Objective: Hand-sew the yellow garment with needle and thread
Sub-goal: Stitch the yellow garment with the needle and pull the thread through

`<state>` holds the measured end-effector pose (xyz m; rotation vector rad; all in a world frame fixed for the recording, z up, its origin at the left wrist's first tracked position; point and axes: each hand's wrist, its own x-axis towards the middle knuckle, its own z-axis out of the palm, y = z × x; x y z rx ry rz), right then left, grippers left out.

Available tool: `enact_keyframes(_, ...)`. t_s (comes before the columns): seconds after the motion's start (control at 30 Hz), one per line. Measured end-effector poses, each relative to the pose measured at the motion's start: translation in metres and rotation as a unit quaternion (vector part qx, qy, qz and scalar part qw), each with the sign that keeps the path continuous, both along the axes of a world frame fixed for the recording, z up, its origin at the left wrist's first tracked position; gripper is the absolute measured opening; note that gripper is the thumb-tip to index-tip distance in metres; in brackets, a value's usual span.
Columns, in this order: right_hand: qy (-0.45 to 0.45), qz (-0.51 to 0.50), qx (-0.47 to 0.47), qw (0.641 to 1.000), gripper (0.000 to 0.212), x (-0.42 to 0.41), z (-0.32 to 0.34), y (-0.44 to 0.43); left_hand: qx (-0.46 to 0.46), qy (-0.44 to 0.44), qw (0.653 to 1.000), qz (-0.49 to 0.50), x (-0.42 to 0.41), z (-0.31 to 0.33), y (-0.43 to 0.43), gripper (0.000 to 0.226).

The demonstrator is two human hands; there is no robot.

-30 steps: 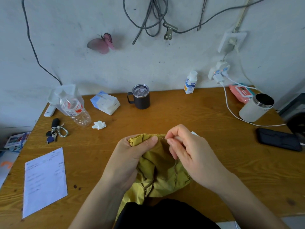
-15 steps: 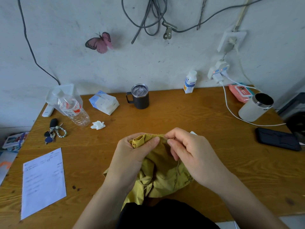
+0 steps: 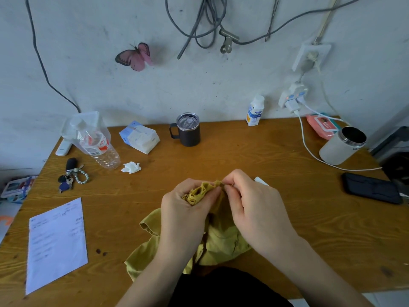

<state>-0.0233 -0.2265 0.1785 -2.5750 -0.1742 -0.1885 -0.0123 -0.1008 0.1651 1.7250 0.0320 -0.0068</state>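
Wooden desk (image 3: 243, 156); left hand (image 3: 183, 218) grips bunched yellow garment (image 3: 223, 242); right hand (image 3: 259, 209) pinches its edge.

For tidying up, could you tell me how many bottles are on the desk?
2: a clear plastic bottle at far left, a small white bottle by the wall.

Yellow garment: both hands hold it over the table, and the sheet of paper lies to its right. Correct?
No. The head view shows the sheet of paper lying to the left of the yellow garment, not its right. The left hand and right hand do both hold it over the table.
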Motion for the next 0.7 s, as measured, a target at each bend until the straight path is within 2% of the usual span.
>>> enact_keyframes(0.13, -0.009, -0.004, 0.004, 1.000, 0.005, -0.001, 0.001, 0.001, 0.021, -0.024, 0.999, -0.015, -0.002, 0.000, -0.001, 0.018)
enact_keyframes(0.23, -0.006, 0.006, 0.019, 1.000, 0.007, 0.000, 0.001, -0.002, 0.012, -0.029, 0.999, -0.025, -0.002, 0.001, 0.001, 0.019)
enact_keyframes(0.4, 0.026, 0.045, 0.062, 0.997, 0.015, 0.002, 0.002, -0.010, -0.068, 0.039, 0.995, -0.054, 0.001, 0.002, 0.005, 0.005)
enact_keyframes(0.5, 0.045, 0.062, 0.111, 0.991, 0.011, 0.002, 0.006, -0.015, -0.094, 0.066, 0.992, -0.057, 0.003, 0.003, 0.008, 0.016)
enact_keyframes(0.7, 0.093, 0.080, 0.189, 0.974, 0.016, 0.005, 0.011, -0.021, -0.139, 0.119, 0.980, -0.077, 0.007, 0.008, 0.009, 0.017)
